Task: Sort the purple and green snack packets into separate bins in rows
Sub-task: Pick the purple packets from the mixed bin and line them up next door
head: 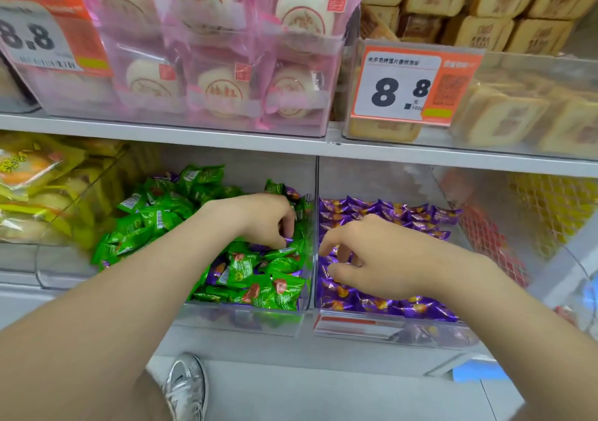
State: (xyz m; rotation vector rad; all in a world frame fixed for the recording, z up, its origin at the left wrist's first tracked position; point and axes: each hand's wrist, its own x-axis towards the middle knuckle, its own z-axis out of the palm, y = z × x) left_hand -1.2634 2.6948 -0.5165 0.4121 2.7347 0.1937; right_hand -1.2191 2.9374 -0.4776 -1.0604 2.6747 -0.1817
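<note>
Reaching into the lower shelf now, both hands are down among the sweets. The left hand (268,223) is deep in the left bin (239,320), a clear tub heaped with green packets (155,220) lying every which way. Its fingers are curled tight and the tips pinch a purple packet (288,241) near the tub's right wall. More purple strays (215,271) are mixed in with the green towards the front.

Just across the clear divider, the right hand (382,259) hovers low over the right bin (420,333). Its fingers are spread and loosely curled, tips down on the purple packets (388,210), with nothing gripped that I can see. Those purple ones sit in neat rows at the back and front.

Up top, the upper shelf (194,136) carries pink-wrapped cakes (226,90) and an orange price tag (401,87) reading 8.8. Yellow packets (32,174) sit far left, and a silver shoe (187,385) stands on the floor below.
</note>
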